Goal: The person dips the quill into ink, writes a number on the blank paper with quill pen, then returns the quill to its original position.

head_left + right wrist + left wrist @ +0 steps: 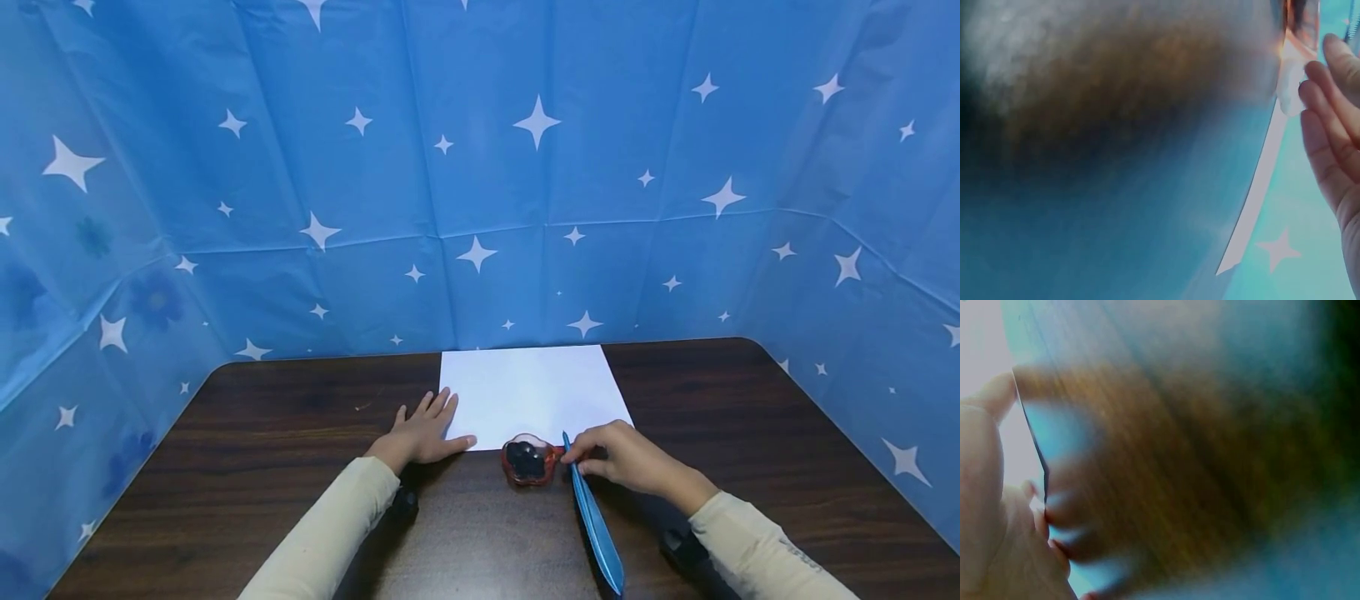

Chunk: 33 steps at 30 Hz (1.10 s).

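Note:
My left hand (423, 437) lies flat with its fingers spread, the fingertips and thumb on the lower left edge of a white sheet of paper (536, 387). Its palm and thumb also show in the left wrist view. My right hand (622, 457) pinches a long blue feather-shaped thing (596, 533) near its narrow pointed end, while the broad end slants toward me. Just left of those fingertips, a small red-rimmed dish (516, 477) with a dark middle overlaps the paper's lower edge. In the right wrist view, part of the red-brown dish (1302, 22) shows beyond the fingertips.
A dark wooden table (262, 467) bears all of this. Behind it and along both sides hangs a blue curtain (487, 183) with white stars. Dark wrist cameras sit under both cream sleeves (330, 529).

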### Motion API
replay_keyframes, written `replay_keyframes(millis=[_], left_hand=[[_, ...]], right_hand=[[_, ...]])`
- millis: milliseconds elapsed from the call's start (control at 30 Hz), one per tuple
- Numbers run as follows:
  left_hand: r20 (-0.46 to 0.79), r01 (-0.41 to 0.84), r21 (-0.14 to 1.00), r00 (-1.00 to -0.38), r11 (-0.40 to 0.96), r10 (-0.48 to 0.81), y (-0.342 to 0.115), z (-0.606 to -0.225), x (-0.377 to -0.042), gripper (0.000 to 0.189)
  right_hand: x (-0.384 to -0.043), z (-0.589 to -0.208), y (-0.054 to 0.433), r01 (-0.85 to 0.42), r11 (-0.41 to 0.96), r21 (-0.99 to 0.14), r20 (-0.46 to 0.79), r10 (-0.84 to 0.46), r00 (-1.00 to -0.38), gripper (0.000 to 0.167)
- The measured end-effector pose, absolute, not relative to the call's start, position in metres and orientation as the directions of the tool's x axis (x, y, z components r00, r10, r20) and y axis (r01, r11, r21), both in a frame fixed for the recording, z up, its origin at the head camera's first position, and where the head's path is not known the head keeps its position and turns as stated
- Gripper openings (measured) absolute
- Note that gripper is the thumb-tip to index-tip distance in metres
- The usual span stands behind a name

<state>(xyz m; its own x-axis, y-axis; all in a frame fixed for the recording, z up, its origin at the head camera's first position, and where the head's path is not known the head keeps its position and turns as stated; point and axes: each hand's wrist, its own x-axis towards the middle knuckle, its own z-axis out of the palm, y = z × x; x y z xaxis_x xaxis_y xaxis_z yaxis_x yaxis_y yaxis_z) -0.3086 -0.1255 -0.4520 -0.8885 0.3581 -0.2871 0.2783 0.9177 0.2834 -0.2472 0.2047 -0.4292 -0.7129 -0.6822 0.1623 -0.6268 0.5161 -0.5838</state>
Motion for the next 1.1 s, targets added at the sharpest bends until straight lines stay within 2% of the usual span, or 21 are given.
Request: replay_keyframes(millis=[467, 600, 767, 900, 1000, 1100], left_hand=[[-0.269, 0.287, 0.28, -0.893, 0.916, 0.361, -0.126, -0.458, -0.313, 0.09], [-0.26, 0.292, 0.287, -0.893, 0.912, 0.368, -0.128, -0.46, -0.315, 0.091], [-0.258, 0.301, 0.291, -0.889, 0.908, 0.377, -0.129, -0.463, -0.316, 0.092], [-0.257, 0.301, 0.299, -0.888, 0.905, 0.381, -0.129, -0.462, -0.315, 0.092], [-0.254, 0.304, 0.299, -0.888, 0.905, 0.382, -0.129, -0.461, -0.315, 0.092], [-0.258, 0.303, 0.296, -0.888, 0.906, 0.382, -0.13, -0.463, -0.316, 0.093]], right_hand=[[-0.249, -0.432, 0.206, -0.569, 0.361, -0.739, 0.317, -0.558, -0.767, 0.015], [-0.249, -0.432, 0.207, -0.545, 0.258, -0.798, 0.348, -0.542, -0.765, 0.017], [-0.245, -0.424, 0.202, -0.537, 0.083, -0.84, 0.406, -0.561, -0.721, 0.016], [-0.247, -0.424, 0.201, -0.416, -0.021, -0.909, 0.354, -0.566, -0.745, 0.02], [-0.257, -0.43, 0.205, -0.332, -0.124, -0.935, 0.338, -0.594, -0.73, 0.016], [-0.261, -0.433, 0.206, -0.316, -0.192, -0.929, 0.365, -0.618, -0.697, 0.017]])
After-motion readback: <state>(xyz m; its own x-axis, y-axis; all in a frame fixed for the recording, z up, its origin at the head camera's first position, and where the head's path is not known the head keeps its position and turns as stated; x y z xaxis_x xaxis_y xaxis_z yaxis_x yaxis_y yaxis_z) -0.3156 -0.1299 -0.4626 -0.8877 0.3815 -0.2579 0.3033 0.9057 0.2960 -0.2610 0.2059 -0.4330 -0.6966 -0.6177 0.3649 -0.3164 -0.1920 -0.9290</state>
